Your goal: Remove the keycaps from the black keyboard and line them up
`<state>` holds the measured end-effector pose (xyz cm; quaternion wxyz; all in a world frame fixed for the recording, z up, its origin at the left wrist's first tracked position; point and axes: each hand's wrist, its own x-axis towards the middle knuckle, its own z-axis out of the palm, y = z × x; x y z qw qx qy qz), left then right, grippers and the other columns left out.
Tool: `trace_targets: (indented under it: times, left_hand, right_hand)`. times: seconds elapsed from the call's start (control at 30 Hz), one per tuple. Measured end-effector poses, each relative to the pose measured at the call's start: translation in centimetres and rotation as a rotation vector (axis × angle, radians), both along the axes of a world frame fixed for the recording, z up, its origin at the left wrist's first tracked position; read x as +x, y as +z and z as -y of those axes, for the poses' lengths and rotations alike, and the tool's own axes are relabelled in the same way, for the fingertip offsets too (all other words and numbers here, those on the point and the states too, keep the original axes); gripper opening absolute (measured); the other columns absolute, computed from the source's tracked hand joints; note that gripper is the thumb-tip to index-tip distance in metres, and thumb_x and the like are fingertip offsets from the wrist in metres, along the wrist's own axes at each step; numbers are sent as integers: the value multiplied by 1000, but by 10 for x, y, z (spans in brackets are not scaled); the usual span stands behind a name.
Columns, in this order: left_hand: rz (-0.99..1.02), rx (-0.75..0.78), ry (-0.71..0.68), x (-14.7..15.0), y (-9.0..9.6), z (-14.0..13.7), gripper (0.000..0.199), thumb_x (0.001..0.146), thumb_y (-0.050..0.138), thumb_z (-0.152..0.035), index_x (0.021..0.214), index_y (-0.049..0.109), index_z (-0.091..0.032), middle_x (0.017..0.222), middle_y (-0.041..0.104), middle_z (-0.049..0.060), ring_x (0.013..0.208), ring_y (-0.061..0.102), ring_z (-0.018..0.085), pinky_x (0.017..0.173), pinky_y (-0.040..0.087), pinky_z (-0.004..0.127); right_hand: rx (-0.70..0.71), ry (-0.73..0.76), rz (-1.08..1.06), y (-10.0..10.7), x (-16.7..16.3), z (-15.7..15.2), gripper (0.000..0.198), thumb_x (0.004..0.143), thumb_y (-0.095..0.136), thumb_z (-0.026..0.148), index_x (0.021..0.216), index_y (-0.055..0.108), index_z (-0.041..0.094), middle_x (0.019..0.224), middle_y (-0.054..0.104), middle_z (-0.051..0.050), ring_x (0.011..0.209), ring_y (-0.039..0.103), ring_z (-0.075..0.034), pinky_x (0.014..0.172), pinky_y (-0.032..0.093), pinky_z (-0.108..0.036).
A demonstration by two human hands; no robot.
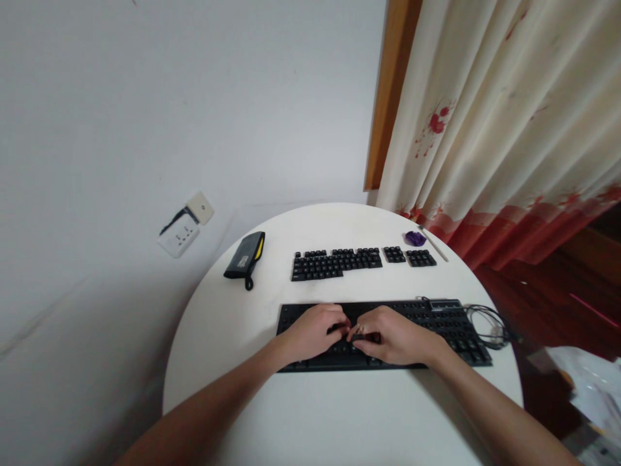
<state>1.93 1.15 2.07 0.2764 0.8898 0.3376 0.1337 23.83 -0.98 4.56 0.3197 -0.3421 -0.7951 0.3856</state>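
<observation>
A long black keyboard (pixel 310 366) lies across the front half of the round white table, many of its keys removed at the left and middle. Over its centre, my left hand (pixel 315 331) has its thumb and fingertips curled together; whatever is between them is too small to make out. Close beside it, my right hand (pixel 394 335) pinches a small dark keycap (pixel 358 337) between thumb and fingers, low over the board. Behind the keyboard, loose black keycaps (pixel 334 263) lie in rows, with two smaller blocks of keycaps (pixel 421 258) to their right.
A dark pouch (pixel 245 254) with a yellow edge and a strap sits at the table's left. A crumpled purple cloth (pixel 415 238) and a thin pale stick (pixel 434 244) lie at the back right. The coiled black cable (pixel 492 327) reaches the table's right edge. A wall and a curtain (pixel 466 116) stand behind.
</observation>
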Motion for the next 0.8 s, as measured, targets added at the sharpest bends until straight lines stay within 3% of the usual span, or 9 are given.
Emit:
trace_targets:
  times: [0.1,0.3,0.43,0.6,0.8]
  left_hand:
    - [0,1,2,0,0,0,14,85,56,-13,87,68,-19,83,65,2,80,60,16,73,44,26]
    - [1,12,-89,0,9,4,17,83,54,-10,84,66,-20,89,66,2,90,60,18,88,42,31]
    - [-54,41,-99,0,12,8,9,76,64,-14,81,65,-21,93,64,2,96,57,21,91,38,34]
    - [-52,9,-27,5,3,8,28,68,82,-38,83,65,-22,91,63,0,95,54,21,87,36,34]
    - [-13,-4,20,10,-3,10,20,71,81,-31,81,66,-22,90,65,-2,91,56,19,84,35,33]
  right_hand:
    - [-34,163,59,2,-2,1,16,82,67,27,67,68,22,69,70,-3,63,62,-17,65,46,-26]
    - [107,126,212,-4,-3,-2,19,88,58,19,73,69,20,71,69,-5,64,60,-17,65,43,-27]
    - [177,130,263,-8,-5,-4,26,93,52,20,74,68,18,68,69,-5,60,59,-17,60,41,-26]
    - [135,118,226,-10,-7,-4,26,96,48,19,81,69,17,77,72,-7,67,64,-18,63,45,-26]
    - [3,62,178,-18,-9,-8,29,98,44,20,77,64,17,69,67,-3,60,60,-15,61,45,-24]
